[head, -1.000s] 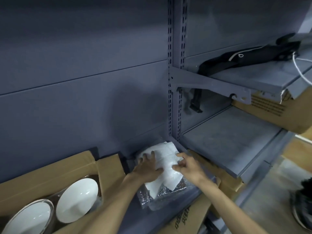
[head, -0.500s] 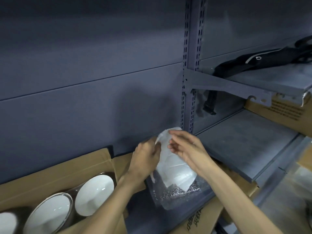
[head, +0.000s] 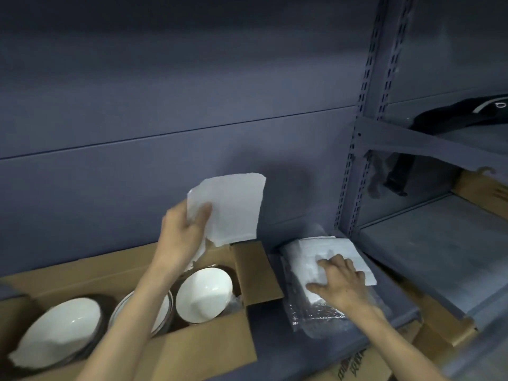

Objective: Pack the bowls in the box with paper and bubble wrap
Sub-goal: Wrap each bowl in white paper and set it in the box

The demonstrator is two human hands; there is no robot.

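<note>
Paper first: the left hand (head: 182, 235) grips a loose white sheet (head: 233, 207) by its lower left corner, thumb across the front and fingers curled behind, and the sheet stands up in the air above the far right corner of the cardboard box (head: 178, 350). Over on the right, well apart from it, the right hand (head: 339, 281) lies with fingers spread and fairly straight on a stack of white paper (head: 327, 254), pressing down on its near edge, nothing pinched. That stack sits on a folded pile of bubble wrap (head: 316, 314), whose clear plastic shows out at the near side and along the left. Both rest on the blue-grey shelf (head: 302, 356), just beside the open right flap of the box.

Inside the box, three white bowls stand in a row, all tilted with their open sides facing the camera: a big bowl on the left (head: 60, 331), a middle bowl (head: 165, 306) mostly hidden behind the left forearm, and a right-hand bowl (head: 203, 295) directly under the raised sheet. What lies under the bowls is too dark to tell.

Behind it all runs a blue-grey back panel, with a slotted upright post (head: 365, 127) to the right. Beyond the post a lower grey shelf board (head: 434, 248) juts out, and a black strap (head: 456, 116) lies on the board above it.
</note>
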